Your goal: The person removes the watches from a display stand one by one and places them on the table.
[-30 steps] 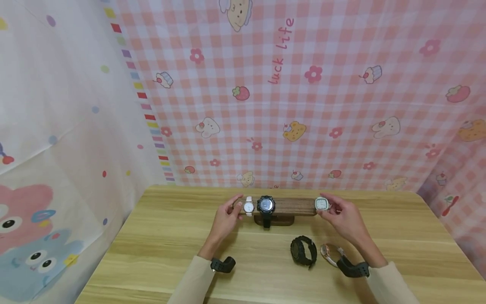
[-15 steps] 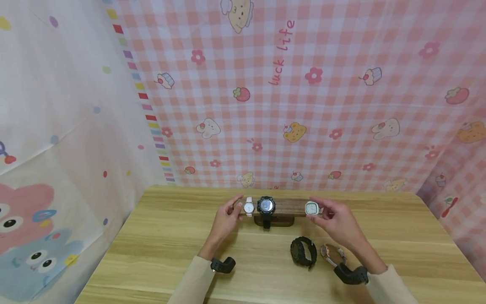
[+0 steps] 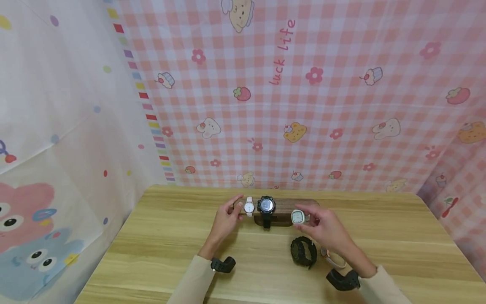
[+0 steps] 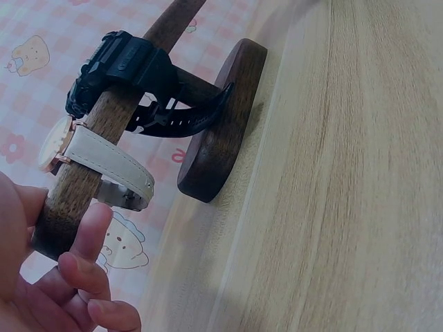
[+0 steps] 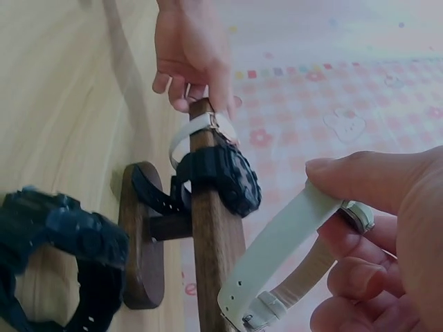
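A dark wooden watch stand (image 3: 284,205) with a crossbar on an oval base (image 4: 221,131) stands at the back of the table. My left hand (image 3: 226,215) holds the bar's left end between thumb and fingers. Beside those fingers, a white-strapped round watch (image 3: 249,207) hangs on the bar, followed by a bulky black watch (image 3: 267,204) with its strap hanging loose. My right hand (image 3: 326,223) pinches a square-faced white watch (image 3: 298,216) in front of the bar's right part. Its pale strap (image 5: 270,242) forms a loop that overlaps the bar in the right wrist view.
On the table (image 3: 171,236), a second black watch (image 3: 303,252) lies in front of the stand. To its right is a rose-gold watch with a light strap (image 3: 336,258), partly under my right wrist. A pink checked cloth (image 3: 273,105) hangs behind the table.
My right hand has moved left and towards me with the square-faced watch, from the bar's right end to in front of the bar. The left hand stays on the bar's end.
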The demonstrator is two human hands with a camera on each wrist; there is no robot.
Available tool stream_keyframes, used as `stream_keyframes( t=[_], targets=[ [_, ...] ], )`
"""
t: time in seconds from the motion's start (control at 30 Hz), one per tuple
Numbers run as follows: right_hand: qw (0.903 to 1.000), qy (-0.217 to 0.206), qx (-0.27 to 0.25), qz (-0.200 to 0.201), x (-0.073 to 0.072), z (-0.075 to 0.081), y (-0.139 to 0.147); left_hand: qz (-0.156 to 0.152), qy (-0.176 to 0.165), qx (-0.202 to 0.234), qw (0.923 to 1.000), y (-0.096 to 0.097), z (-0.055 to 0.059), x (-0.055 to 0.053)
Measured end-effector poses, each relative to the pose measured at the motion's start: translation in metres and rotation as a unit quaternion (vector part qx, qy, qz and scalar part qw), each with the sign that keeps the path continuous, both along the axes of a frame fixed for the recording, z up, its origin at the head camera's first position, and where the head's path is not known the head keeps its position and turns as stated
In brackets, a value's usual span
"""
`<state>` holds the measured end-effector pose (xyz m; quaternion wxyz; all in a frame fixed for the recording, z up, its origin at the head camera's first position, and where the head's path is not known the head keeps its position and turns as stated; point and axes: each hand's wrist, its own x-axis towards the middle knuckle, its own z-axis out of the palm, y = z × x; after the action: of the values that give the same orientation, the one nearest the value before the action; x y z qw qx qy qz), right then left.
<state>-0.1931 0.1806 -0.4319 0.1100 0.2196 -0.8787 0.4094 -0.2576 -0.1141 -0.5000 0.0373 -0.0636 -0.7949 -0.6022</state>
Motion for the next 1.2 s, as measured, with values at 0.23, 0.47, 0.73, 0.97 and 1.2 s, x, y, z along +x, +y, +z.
stream_keyframes(
  t=[0.23, 0.47, 0.73, 0.97, 1.2],
  targets=[
    [0.9998, -0.014, 0.005, 0.016, 0.001, -0.001, -0.012, 0.000, 0.000, -0.001, 1.0000, 0.000, 0.000, 0.000],
    [0.9980, -0.049, 0.017, 0.035, 0.004, -0.005, -0.025, 0.002, -0.004, 0.001, 1.0000, 0.000, 0.000, 0.000],
    [0.9969, -0.032, 0.027, 0.066, 0.008, -0.016, -0.038, 0.000, -0.004, 0.003, 1.0000, -0.001, 0.000, 0.000],
    [0.9954, -0.042, 0.048, 0.072, 0.010, -0.023, -0.049, 0.000, 0.003, -0.002, 1.0000, -0.001, -0.002, -0.001],
    [0.9928, -0.069, 0.068, 0.071, 0.013, -0.030, -0.055, -0.002, 0.006, -0.004, 1.0000, -0.001, -0.002, -0.001]
  ],
)
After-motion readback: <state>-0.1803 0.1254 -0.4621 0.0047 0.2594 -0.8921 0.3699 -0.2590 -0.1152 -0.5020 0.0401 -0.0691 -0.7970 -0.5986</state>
